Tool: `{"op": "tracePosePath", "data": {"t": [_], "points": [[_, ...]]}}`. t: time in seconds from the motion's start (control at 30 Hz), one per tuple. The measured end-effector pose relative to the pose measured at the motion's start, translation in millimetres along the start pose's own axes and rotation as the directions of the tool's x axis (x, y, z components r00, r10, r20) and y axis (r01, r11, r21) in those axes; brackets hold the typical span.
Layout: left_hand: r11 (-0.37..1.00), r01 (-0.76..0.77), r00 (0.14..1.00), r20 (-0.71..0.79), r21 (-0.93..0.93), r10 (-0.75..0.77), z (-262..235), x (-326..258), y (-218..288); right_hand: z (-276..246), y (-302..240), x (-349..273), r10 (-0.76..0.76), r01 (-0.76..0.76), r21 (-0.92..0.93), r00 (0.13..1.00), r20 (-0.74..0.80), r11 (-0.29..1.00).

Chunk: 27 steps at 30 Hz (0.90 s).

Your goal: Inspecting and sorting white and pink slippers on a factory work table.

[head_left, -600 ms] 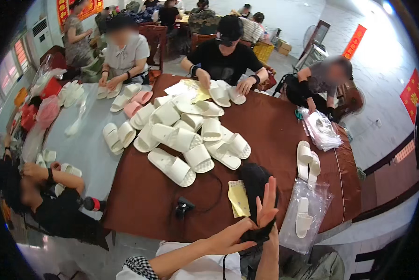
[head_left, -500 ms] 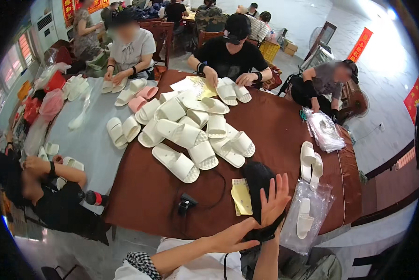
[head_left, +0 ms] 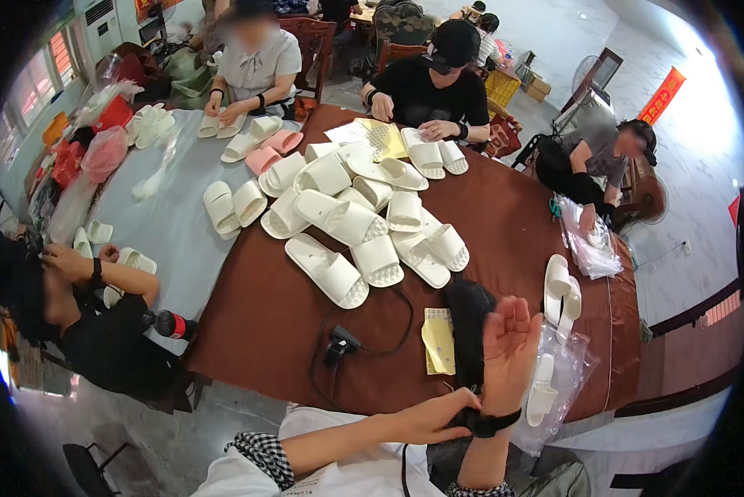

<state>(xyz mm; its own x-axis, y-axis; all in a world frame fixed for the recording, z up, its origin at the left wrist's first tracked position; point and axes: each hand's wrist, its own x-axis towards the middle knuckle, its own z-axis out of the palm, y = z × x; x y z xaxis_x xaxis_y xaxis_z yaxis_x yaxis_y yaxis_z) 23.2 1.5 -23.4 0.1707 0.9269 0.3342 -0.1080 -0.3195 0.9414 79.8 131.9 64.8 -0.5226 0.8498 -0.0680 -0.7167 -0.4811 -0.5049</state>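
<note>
My left hand [head_left: 435, 416] reaches across from the left, its fingers closed on a black wristband [head_left: 496, 424] that goes around my right wrist. My right hand [head_left: 508, 356] is raised, palm showing and holding nothing, its fingers pointing up and slightly curled. Behind it on the brown-covered table [head_left: 256, 348] lies a black cloth item [head_left: 469, 319], partly hidden by the hand. Beside that is a yellow sheet of stickers [head_left: 440, 341]. To the right of my hand, a white slipper [head_left: 542, 389] lies in or on a clear plastic bag [head_left: 566, 381].
A pile of white slippers [head_left: 343, 217] covers the table's middle. A black device with a cable [head_left: 341, 341] lies nearer me. A pair of white slippers [head_left: 558, 286] and plastic bags [head_left: 591, 244] are at the right. Several people sit around; a dark bottle [head_left: 171, 324] stands left.
My right hand has turned, its fingers now closer together and more curled. My left hand has shifted right along with the wristband. The whole view has shifted slightly.
</note>
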Motion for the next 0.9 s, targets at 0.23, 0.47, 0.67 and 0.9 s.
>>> {"op": "tracePosePath", "data": {"t": [0.23, 0.47, 0.67, 0.9], "points": [[1.000, 0.012, 0.999, -0.052, 0.028, -0.010, 5.1, -4.4, 19.4, 9.6, 12.4, -3.2, -0.266, 0.371, -0.659, 0.929, 0.259, 0.654], [0.991, 0.119, 0.993, 0.002, 0.069, -0.119, 5.7, -16.9, 7.3, 20.9, 23.4, -19.5, -0.243, 0.517, -0.838, 0.847, 0.472, 0.176], [0.977, 0.211, 0.977, -0.036, 0.026, -0.210, 0.7, -30.5, 8.0, 14.2, 35.9, -23.1, 0.055, 0.670, -0.727, 0.740, 0.670, -0.151], [0.976, 0.205, 0.978, -0.051, 0.078, -0.201, -13.9, -51.0, 12.2, -0.8, 47.1, -29.9, 0.093, 0.148, -0.788, 0.963, 0.252, 0.598]]}}
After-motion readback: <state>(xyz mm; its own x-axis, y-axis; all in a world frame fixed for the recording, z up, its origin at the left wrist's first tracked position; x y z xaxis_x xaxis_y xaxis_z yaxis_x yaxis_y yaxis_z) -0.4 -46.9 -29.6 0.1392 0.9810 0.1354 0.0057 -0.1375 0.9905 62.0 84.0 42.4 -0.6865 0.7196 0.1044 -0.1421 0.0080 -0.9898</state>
